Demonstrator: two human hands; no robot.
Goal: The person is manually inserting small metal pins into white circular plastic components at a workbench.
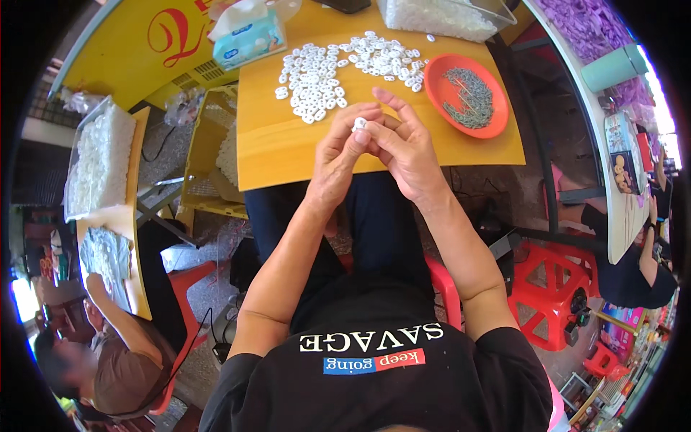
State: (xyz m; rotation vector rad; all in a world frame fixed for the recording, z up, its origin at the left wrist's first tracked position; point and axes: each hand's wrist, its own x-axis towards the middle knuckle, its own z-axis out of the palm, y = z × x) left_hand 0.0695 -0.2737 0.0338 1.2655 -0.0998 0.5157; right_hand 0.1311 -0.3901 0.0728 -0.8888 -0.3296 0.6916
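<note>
One small white piece [360,124] is held in a narrow pinch between the fingertips of the left hand [340,140] and the right hand [407,147], over the desk's [281,155] near edge. Loose pieces [311,75] lie toward the far edge; a red dish [436,85] with thin grey pins [469,99] rests beside the right edge.

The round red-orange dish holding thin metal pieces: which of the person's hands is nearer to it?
Right. The right hand is left of the dish, nearer the person; the left hand is farther left.
</note>
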